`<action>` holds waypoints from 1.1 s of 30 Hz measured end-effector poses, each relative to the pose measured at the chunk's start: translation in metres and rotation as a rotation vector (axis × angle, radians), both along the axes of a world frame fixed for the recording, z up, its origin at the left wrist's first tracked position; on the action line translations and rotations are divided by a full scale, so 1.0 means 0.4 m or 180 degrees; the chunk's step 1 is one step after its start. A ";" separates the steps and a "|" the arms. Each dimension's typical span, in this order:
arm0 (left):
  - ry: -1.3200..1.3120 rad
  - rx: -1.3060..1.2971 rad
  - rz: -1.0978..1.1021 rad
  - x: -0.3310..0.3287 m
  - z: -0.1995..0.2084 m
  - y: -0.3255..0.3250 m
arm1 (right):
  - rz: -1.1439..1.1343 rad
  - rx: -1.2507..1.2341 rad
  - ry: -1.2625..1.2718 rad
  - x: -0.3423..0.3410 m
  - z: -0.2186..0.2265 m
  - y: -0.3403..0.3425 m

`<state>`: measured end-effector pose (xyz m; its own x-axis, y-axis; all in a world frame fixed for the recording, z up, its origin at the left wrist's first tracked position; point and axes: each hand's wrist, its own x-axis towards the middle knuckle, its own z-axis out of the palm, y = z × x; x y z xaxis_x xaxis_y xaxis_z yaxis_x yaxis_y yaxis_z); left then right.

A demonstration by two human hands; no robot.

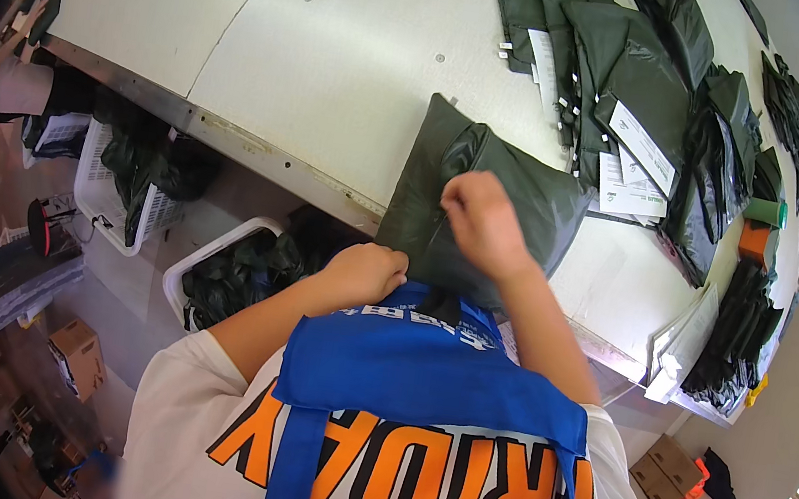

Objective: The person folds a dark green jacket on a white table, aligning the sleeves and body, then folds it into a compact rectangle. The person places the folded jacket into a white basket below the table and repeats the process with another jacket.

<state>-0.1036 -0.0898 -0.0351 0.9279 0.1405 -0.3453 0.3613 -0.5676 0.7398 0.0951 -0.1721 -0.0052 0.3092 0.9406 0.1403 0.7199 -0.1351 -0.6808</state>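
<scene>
A person in a white shirt with orange lettering and a blue apron (423, 374) stands at the near edge of a long white worktable (324, 58), seen from above. A dark green padded cover (516, 204), shaped like a cushion, lies on the table right at that near edge, partly overhanging it and touching the apron top.

The left hand (366, 270) is closed into a fist at the cover's near left corner, gripping the fabric where it hangs over the table edge. The right hand (480, 215) rests on top of the cover near its middle, fingers curled together and pinching a fold of the green material. The right forearm crosses the cover's near right part and hides it.

Beyond the cover, further along the table, a row of folded dark green covers (625, 67) lies overlapping, several with white paper tags (640, 145). Past them a green cylinder (766, 211) stands on an orange block. To the right of the cover, at the table's end, a stack of dark green pieces (741, 335) sits beside flat white sheets.

Below the table edge, left of the cover, two white plastic baskets (109, 196) hold more dark fabric. Cardboard boxes (78, 354) stand on the floor further left.
</scene>
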 end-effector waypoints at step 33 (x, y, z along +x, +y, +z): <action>-0.0063 -0.0755 0.1751 0.403 -0.074 0.097 | -0.0278 -0.0118 -0.0393 0.028 0.005 -0.064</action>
<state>0.0576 -0.0512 -0.0648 0.7473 0.5233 -0.4095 0.5403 -0.1197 0.8329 0.1063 -0.1978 -0.0032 0.3726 0.9162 0.1478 0.7822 -0.2243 -0.5812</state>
